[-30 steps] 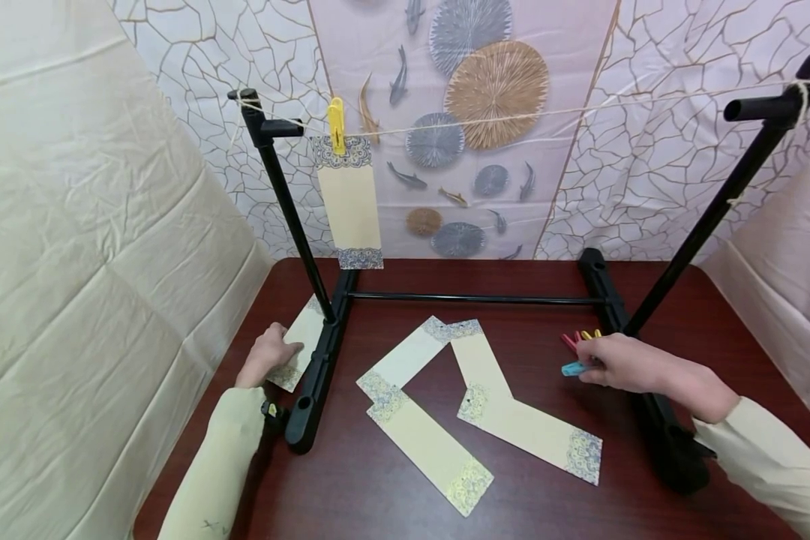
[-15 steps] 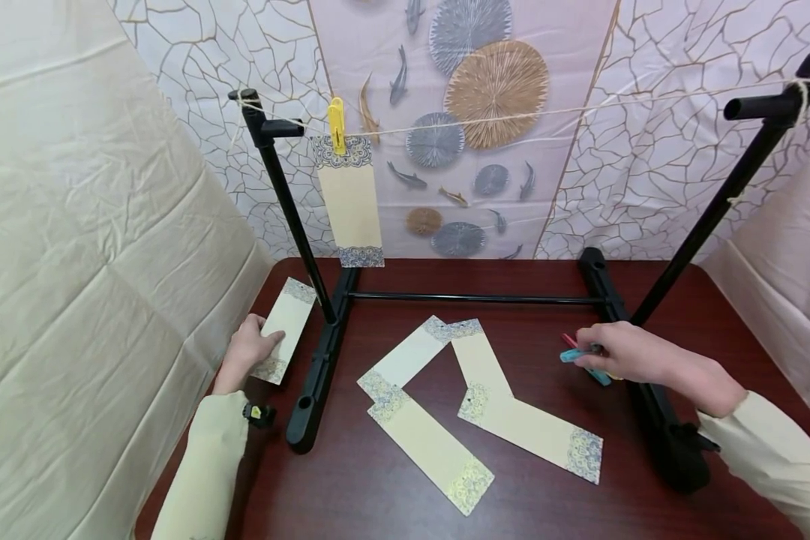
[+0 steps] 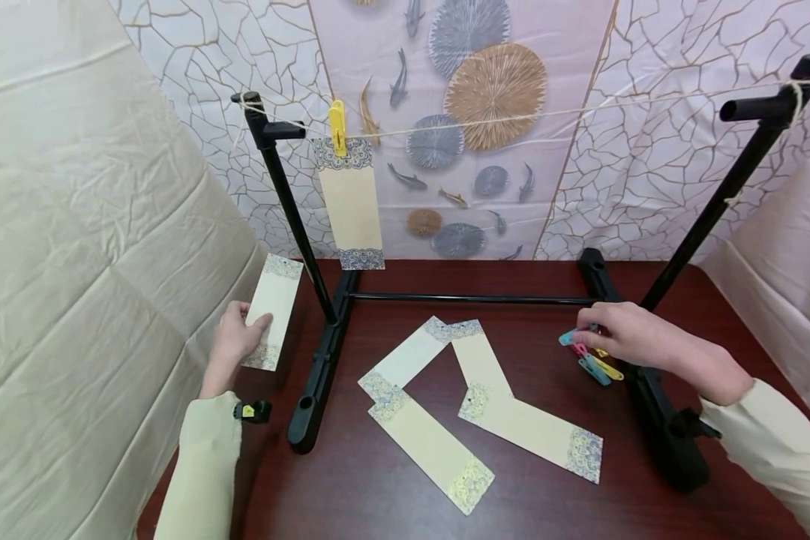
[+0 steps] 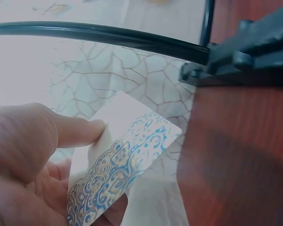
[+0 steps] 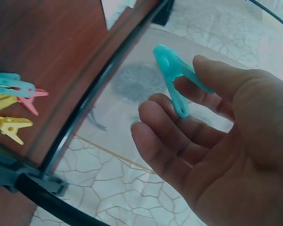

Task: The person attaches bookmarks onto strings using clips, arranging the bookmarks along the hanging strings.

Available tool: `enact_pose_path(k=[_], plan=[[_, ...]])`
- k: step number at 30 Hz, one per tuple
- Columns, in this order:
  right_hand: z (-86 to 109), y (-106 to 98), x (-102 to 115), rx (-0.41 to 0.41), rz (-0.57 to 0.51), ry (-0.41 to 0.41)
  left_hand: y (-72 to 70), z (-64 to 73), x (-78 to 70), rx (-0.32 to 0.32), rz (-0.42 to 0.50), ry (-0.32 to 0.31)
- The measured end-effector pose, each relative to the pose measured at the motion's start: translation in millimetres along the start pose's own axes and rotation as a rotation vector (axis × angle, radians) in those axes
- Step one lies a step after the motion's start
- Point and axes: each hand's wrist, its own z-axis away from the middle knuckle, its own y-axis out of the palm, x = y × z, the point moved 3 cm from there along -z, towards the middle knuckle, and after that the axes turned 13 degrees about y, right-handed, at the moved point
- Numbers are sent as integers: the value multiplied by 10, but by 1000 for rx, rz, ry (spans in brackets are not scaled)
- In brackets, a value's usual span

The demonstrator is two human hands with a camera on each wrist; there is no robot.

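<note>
My left hand (image 3: 232, 337) grips a long cream card (image 3: 277, 300) by its lower part, thumb on its face, left of the rack. In the left wrist view the card's end (image 4: 125, 165) carries a blue and gold lace-like pattern. At the right, my right hand (image 3: 628, 330) pinches a turquoise clothespin (image 5: 167, 68) by its handle legs, between thumb and finger. Below that hand lies a small pile of blue, pink and yellow clothespins (image 3: 594, 367). A yellow clothespin (image 3: 337, 124) fastens another patterned card (image 3: 351, 206) to the string (image 3: 493, 120).
A black rack, with a left post (image 3: 290, 202) and a right post (image 3: 722, 195), carries the string. Its low crossbar (image 3: 472, 299) runs near the table's back. Several overlapping cards (image 3: 432, 450) lie mid-table (image 3: 351, 495). A pale fabric wall (image 3: 108, 300) stands at the left.
My left hand has lifted the card off the table, shifting up and left from beside the rack's foot. My right hand has raised a turquoise clothespin from the pile.
</note>
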Motion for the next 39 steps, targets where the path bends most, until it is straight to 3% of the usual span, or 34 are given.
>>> enact_pose_path(k=[8,21,34,39], plan=[[-29,-179,152,-88,17,-16,-101,41,-118,-102,85,-17],[-39,-469,313,-227,42,-46,-228,95,-383,-345,163,-10],[-72,-840,568,-386,30,-88,-382,184,-671,-436,261,8],[-91,-927,627,-438,32,-121,-448,259,-785,-481,364,25]])
